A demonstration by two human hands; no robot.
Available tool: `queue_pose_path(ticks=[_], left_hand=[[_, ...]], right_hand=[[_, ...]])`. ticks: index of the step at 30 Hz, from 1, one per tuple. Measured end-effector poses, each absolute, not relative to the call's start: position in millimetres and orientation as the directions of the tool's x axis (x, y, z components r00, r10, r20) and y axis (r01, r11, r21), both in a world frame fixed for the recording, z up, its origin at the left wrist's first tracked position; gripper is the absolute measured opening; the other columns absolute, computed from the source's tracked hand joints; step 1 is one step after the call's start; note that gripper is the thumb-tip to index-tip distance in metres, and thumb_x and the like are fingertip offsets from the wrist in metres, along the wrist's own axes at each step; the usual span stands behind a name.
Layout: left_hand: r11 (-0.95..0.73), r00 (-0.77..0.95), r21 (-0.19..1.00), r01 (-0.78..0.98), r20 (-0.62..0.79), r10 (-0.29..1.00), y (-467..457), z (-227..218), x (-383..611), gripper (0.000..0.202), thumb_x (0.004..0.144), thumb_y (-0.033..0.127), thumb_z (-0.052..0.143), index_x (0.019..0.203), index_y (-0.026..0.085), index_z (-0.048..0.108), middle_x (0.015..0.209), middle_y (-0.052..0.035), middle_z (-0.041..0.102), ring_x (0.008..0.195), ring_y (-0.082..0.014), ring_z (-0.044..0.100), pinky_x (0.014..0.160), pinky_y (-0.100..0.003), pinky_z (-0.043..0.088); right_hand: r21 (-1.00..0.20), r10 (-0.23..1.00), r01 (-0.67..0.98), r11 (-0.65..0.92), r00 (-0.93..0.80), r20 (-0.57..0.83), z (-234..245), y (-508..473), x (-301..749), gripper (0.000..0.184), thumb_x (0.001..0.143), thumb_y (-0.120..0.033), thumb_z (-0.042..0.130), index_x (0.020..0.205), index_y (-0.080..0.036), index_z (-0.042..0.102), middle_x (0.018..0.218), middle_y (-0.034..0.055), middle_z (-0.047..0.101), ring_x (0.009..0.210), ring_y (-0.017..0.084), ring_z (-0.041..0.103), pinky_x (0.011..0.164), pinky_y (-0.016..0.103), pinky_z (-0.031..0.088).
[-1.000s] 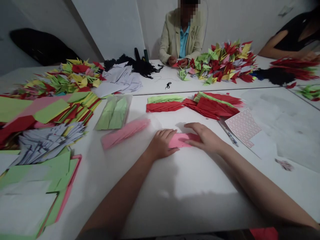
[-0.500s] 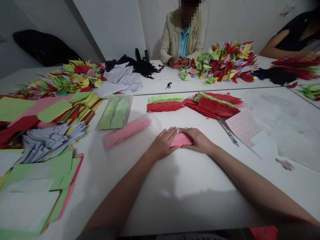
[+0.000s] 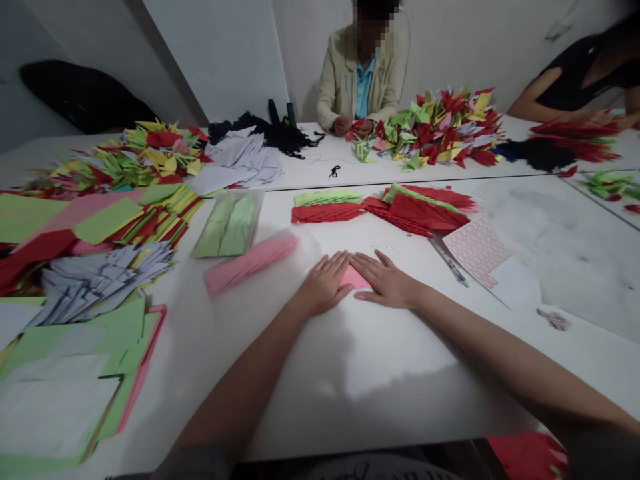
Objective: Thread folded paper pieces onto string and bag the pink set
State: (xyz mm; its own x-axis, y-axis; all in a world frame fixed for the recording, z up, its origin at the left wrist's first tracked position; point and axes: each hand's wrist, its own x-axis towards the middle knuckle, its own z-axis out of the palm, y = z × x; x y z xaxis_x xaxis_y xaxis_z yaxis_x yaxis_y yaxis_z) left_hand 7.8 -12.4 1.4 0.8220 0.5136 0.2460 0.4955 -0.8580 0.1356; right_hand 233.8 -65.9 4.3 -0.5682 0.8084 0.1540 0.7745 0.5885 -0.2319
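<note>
A small piece of pink paper lies flat on the white table, mostly covered by my hands. My left hand rests on its left part, fingers stretched out and flat. From the other side my right hand lies on the paper, fingers extended, thumb toward me. The fingertips of both hands nearly meet at the paper's far edge. Just left of my hands is a clear plastic sleeve with pink folded papers. Beyond it lies a pack of green folded papers.
Red folded papers lie ahead. A pen and a pink-patterned card are at right. Coloured paper stacks fill the left side. Across the table, a person in a beige jacket handles red paper near piled paper cranes.
My right hand has slid left and turned flatter over the pink paper, covering more of it. My left hand stays nearly in place. The whole view has shifted slightly.
</note>
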Motion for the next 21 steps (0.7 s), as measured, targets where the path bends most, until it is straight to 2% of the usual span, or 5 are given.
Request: queue_pose_path(ticks=[5, 9, 13, 17, 21], left_hand=[[-0.850, 0.798, 0.226, 0.476, 0.296, 0.526, -13, 8, 6, 0.058, 0.092, 0.048, 0.051, 0.137, 0.012, 0.045, 0.140, -0.0154, 0.054, 0.133, -0.0274, 0.047, 0.113, -0.045, 0.034], [-0.791, 0.703, 0.333, 0.513, 0.365, 0.610, -12, 14, 7, 0.051, 0.090, 0.045, 0.055, 0.131, 0.015, 0.048, 0.121, -0.0131, 0.062, 0.114, -0.0269, 0.059, 0.100, -0.042, 0.045], [-0.684, 0.497, 0.527, 0.504, 0.471, 0.729, -14, 18, 12, 0.052, 0.090, 0.038, 0.056, 0.135, 0.016, 0.041, 0.127, -0.0135, 0.056, 0.121, -0.0238, 0.053, 0.105, -0.037, 0.044], [-0.653, 0.389, 0.580, 0.487, 0.525, 0.757, -20, 21, 18, 0.054, 0.089, 0.037, 0.058, 0.135, 0.014, 0.040, 0.128, -0.0152, 0.053, 0.122, -0.0246, 0.051, 0.107, -0.039, 0.042], [-0.686, 0.430, 0.575, 0.446, 0.534, 0.728, -27, 26, 22, 0.060, 0.086, 0.041, 0.062, 0.135, 0.014, 0.042, 0.130, -0.0167, 0.053, 0.125, -0.0274, 0.050, 0.108, -0.043, 0.041]], right_hand=[[-0.276, 0.837, 0.802, 0.529, -0.441, 0.324, 25, -70, 237, 0.074, 0.094, -0.057, 0.045, 0.153, -0.022, 0.019, 0.159, 0.0149, 0.028, 0.147, 0.032, 0.024, 0.118, 0.062, 0.004], [-0.599, 0.807, 0.713, 0.365, 0.079, 0.585, 31, -72, 238, 0.053, 0.094, -0.046, 0.048, 0.142, -0.026, 0.037, 0.149, 0.0133, 0.042, 0.139, 0.029, 0.038, 0.116, 0.057, 0.022], [-0.940, 0.790, 0.293, 0.173, 0.529, 0.310, 20, -67, 226, 0.053, 0.088, -0.053, 0.054, 0.133, -0.025, 0.043, 0.139, 0.0142, 0.048, 0.119, 0.027, 0.055, 0.096, 0.048, 0.048], [-0.999, 0.942, -0.050, -0.004, 0.335, -0.021, 16, -62, 202, 0.052, 0.080, -0.057, 0.065, 0.115, -0.020, 0.058, 0.111, 0.0117, 0.066, 0.093, 0.024, 0.065, 0.076, 0.037, 0.053], [-0.994, 0.985, -0.095, -0.044, 0.165, -0.060, 23, -60, 187, 0.040, 0.075, -0.055, 0.072, 0.078, -0.016, 0.067, 0.071, 0.0050, 0.067, 0.067, 0.020, 0.062, 0.064, 0.032, 0.049]])
